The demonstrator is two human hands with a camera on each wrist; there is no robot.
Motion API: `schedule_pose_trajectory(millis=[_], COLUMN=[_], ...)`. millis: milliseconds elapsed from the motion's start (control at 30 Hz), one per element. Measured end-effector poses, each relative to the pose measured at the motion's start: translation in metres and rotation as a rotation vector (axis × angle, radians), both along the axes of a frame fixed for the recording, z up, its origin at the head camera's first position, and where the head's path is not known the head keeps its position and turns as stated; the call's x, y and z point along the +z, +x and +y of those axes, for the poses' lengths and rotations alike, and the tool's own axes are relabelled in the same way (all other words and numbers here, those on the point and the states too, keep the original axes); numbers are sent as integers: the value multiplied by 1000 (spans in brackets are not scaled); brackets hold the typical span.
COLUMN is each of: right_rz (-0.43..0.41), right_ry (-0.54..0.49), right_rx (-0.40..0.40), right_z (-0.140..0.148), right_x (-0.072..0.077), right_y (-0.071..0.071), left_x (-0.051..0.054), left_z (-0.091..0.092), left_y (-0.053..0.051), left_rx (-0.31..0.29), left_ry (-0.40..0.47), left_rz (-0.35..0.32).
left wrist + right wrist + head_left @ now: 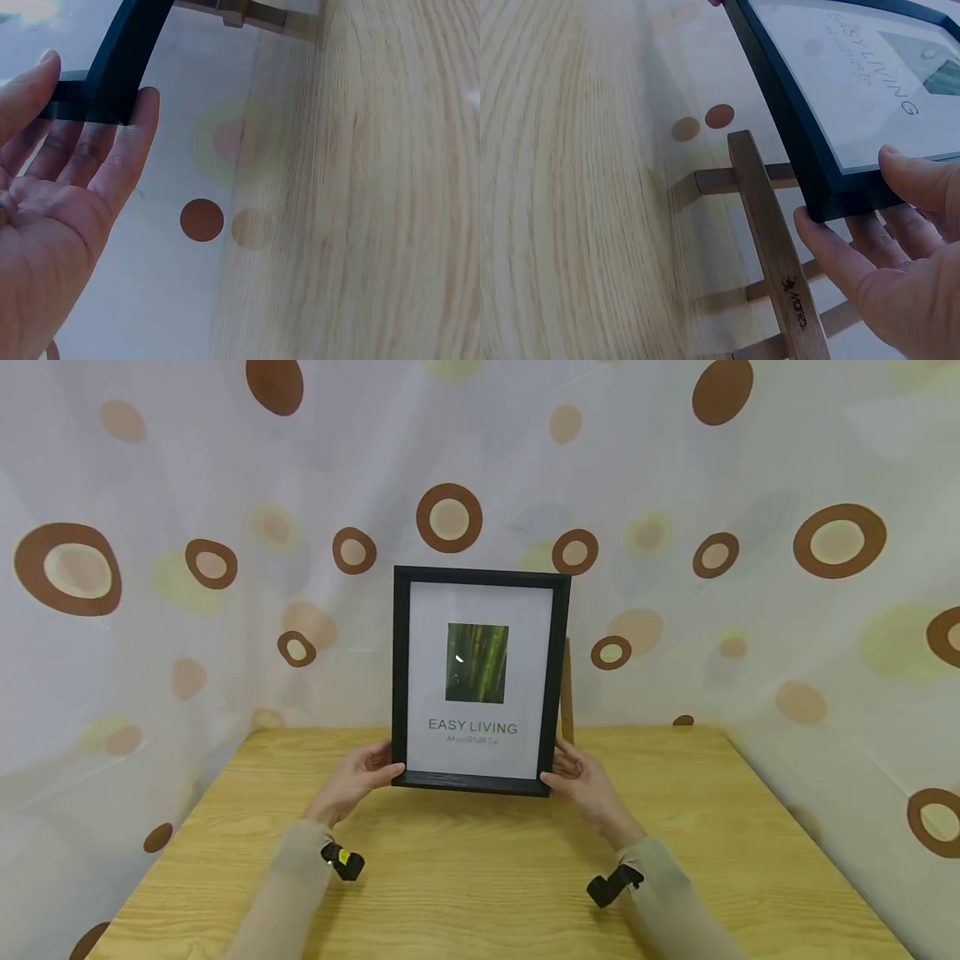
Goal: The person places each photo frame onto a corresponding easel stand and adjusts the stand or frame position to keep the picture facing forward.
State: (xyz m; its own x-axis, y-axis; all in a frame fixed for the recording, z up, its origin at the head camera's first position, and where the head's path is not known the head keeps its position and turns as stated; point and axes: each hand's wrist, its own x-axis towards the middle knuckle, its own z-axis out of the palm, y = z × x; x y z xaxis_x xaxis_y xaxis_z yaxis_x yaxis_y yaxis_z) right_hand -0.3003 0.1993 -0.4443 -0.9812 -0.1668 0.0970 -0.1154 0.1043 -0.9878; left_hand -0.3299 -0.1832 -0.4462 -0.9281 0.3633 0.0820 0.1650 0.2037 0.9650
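Note:
A black picture frame [480,752] is held upright above the table, its white insert reading "EASY LIVING" around a small green picture. At the lower left corner, my left hand [358,781] grips it, thumb in front and fingers behind and below. My right hand [588,785] holds the lower right corner the same way. Behind the frame stands a wooden easel-like stand [769,232], mostly hidden in the head view, where only one slat shows. In the right wrist view its post and crossbars appear beside the frame's corner [829,199], apart from my fingers.
The light wooden table [465,877] runs back to a white curtain [480,452] with brown and pale dots, which also closes in both sides. A small black camera [343,862] is strapped on the left wrist, another [615,885] on the right.

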Motion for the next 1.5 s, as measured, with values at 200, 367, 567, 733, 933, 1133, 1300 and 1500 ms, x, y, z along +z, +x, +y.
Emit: schedule_pose_trajectory(millis=[200,367,567,733,933,1133,1300,1500], right_rz=[11,31,23,16,17,21,27,33], right_ry=[-2,-23,-34,-21,-12,2,-9,-8], right_rx=[1,-9,-29,-24,-47,-63,-59,-46], right_z=[12,20,28,34,47,58,63,64], right_x=[-3,-4,-4,-4,-3,-1,-5,-7], right_y=[0,-2,-1,-2,-9,-12,-14,-21], left_x=[2,7,7,5,4,8,7,5], left_z=[14,27,40,45,56,67,70,80], left_y=[-2,-6,-13,-15,-24,-31,-36,-42], left_rx=[4,12,-35,-100,-114,-112,-115,-58], left_ry=[-29,-62,-86,-51,-25,-2,4,41], left_rz=[3,32,87,44,64,47,36,59])
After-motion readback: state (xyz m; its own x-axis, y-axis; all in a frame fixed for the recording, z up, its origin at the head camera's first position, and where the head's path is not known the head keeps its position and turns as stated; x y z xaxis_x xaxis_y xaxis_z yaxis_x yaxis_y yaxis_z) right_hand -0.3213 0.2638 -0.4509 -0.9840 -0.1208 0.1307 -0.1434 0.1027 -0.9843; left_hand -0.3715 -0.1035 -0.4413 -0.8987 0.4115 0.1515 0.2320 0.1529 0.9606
